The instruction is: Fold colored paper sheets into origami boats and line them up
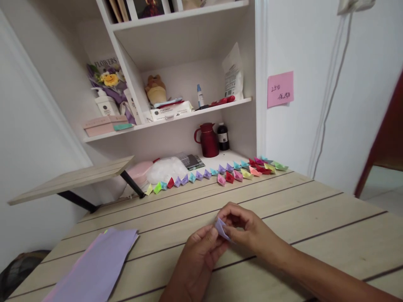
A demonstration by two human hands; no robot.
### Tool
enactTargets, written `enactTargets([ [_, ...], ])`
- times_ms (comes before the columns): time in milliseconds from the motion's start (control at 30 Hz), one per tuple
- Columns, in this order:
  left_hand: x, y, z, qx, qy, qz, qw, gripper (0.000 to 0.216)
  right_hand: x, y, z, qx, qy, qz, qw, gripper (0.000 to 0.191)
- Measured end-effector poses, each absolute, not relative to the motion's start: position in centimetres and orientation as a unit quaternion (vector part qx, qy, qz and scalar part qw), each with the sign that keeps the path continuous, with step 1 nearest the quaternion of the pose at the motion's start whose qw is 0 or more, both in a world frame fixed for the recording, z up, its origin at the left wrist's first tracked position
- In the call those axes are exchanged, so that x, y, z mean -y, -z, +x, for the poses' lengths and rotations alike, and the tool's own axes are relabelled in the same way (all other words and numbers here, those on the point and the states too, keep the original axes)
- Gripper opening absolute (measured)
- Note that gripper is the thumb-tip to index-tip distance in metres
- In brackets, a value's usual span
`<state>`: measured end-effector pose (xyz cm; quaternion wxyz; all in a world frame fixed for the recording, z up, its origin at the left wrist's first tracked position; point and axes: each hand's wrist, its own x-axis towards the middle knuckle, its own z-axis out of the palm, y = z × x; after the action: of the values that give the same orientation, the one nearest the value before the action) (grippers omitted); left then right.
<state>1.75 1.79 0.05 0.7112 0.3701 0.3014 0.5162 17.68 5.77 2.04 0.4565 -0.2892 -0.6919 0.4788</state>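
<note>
Holding one small, folded purple paper [222, 230] in two hands, just above the near middle of the worktop [330, 247]. Clamping the grip of the left hand [201, 251] on the left side of the paper, thumb uppermost; pinching the right side in the grip of the right hand [244, 226], fingers curled. Too small to count the folds.

Can see paper boats in two rows across the far side of the worktop. Can count about eight in the near row [229, 177]: two pink, two red, two yellow, one orange, one green. Can count about seventeen in the far row [178, 181], reaching farther left, mostly purple and blue. Cannot give an exact total, with boats overlapping at the right end.

Can see one stack [94, 268] of sheets at the near left, purple on top; too closely piled to count. Behind the boats, can make out one red jug [209, 140], with one dark bottle [223, 137] just to the right, and one white bag [168, 169] farther left. On the shelf above, can find one plush [156, 89], one blue-capped bottle [200, 96] and one pump bottle [106, 103]. Can also spot one pink note [280, 89] on the wall at the far right.
</note>
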Motion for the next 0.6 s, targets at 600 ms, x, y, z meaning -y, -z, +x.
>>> enactTargets([
  [600,-1.5,0.5,2.8,-0.396,-0.563,0.311,0.656,0.032,-6.8,-0.2,18.0,0.721,-0.424,-0.302,0.457,0.021],
])
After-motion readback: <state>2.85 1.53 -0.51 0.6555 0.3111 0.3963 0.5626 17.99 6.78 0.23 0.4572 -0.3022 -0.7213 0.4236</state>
